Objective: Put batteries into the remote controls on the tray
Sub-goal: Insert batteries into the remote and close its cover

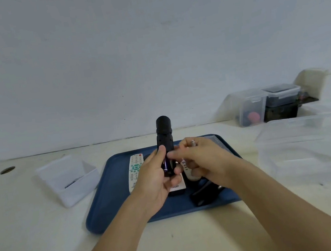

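— Head view: how will that slim black plastic remote control (165,144) handle?

— It looks light and rigid, a hard moulded shell, likely smooth enough to slip if squeezed only at the tip. The left hand (157,181) grips it round its lower half, thumb on one side and fingers curled behind, and holds it upright above the dark blue plastic tray (110,195). That low hold seems sound: it leaves the battery bay facing the person.

— And the batteries?

— One small cylindrical battery with a purple sheen (166,166) sits in the open bay, just beside the left thumb. The right hand (202,158) pinches a second small silvery battery (192,142) at its top, close beside the remote. Such a cell is small, hard and prone to roll, so a pinch across its middle suits it best.

— How does the remote look?

— Matte black, with a rounded, wider head above the grip and a narrow waist; its buttons cannot be seen from this side.

— Anything below the grip?

— A white remote control with green buttons (135,167) lies flat on the tray under the left hand, and a loose black cover (205,193) lies under the right wrist. Left of the tray stands a small clear plastic box (68,178).
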The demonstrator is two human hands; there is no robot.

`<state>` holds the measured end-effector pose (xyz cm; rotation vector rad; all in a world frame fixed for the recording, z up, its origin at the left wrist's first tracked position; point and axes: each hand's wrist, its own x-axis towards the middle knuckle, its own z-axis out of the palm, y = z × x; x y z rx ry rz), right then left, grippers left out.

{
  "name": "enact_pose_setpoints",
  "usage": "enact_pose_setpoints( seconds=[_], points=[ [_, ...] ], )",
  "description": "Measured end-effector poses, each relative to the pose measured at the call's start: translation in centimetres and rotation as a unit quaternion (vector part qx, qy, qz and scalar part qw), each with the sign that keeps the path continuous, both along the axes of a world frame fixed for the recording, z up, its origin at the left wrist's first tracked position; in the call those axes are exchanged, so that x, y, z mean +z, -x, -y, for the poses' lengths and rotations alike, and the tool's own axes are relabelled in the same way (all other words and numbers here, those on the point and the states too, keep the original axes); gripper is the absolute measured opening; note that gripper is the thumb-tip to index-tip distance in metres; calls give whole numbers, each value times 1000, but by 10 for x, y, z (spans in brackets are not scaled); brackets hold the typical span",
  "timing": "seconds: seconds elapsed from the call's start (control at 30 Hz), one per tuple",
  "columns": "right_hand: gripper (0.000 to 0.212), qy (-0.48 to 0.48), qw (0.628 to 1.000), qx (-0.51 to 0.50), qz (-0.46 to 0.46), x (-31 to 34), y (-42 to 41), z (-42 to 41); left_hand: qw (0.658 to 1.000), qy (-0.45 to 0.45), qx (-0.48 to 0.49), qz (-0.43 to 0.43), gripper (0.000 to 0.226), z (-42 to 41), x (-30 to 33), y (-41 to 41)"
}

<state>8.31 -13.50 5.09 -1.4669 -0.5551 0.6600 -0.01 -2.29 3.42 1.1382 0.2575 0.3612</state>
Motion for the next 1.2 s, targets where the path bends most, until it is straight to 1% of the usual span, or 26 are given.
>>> enact_pose_setpoints(
  seconds=[0.07, 0.1, 0.13, 0.17, 0.23, 0.27, 0.3, 0.37, 0.43, 0.53, 0.63, 0.73, 0.8, 0.87, 0.93, 1.0, 1.1, 1.2],
  points=[
    [25, -20, 993, -20, -111, 8, -4, 2, 1000, 2, 0, 9, 31, -2, 1, 0],
    [24, -28, 988, -29, -148, 12, -4, 3, 1000, -2, 1, 11, 30, -3, 1, 0],
    [25, -34, 985, -36, -163, 13, -5, 3, 1000, -11, 3, 13, 28, -3, 0, 1],
    [26, -36, 986, -43, -160, 13, -5, 2, 1000, -22, 6, 13, 25, -3, 0, 1],
    [28, -38, 992, -45, -113, 11, -1, 1, 999, -36, 10, 12, 22, -1, 0, 1],
    [29, -32, 997, -41, -57, 10, 2, 0, 999, -37, 10, 12, 23, -1, 0, 1],
    [30, -20, 999, -38, 20, 9, 5, 1, 999, -38, 11, 10, 25, 0, 0, 1],
    [28, -9, 987, -28, 155, 6, 10, 0, 999, -38, 16, 7, 27, 1, 0, 0],
    [25, -11, 974, -43, 224, 1, 12, -1, 999, -29, 30, 3, 26, 1, 0, -1],
    [19, -17, 952, -94, 291, -4, 15, -5, 998, 19, 63, 6, 22, -1, -1, -4],
    [20, -18, 947, -98, 307, -4, 22, -6, 997, 24, 78, 2, 25, -2, -1, -5],
    [18, -25, 955, -86, 283, -3, 24, -5, 996, 42, 78, 2, 32, -1, 0, -3],
    [13, -63, 972, -74, 212, 1, 24, -4, 996, 54, 64, 6, 43, 0, 2, -2],
    [13, -101, 984, -69, 134, 3, 23, -2, 998, 47, 41, 15, 54, 1, 4, -1],
    [13, -121, 986, -71, 94, 3, 24, -3, 999, 41, 29, 20, 58, 2, 4, -1],
    [10, -116, 984, -77, 109, -1, 24, -6, 999, 42, 26, 12, 57, 2, 3, -1],
    [1, -98, 969, -93, 205, -5, 24, -8, 999, 42, 29, -10, 48, 2, 1, -2],
    [6, -85, 951, -111, 276, -10, 24, -11, 998, 52, 42, -18, 36, 3, 0, -1]
  ],
)
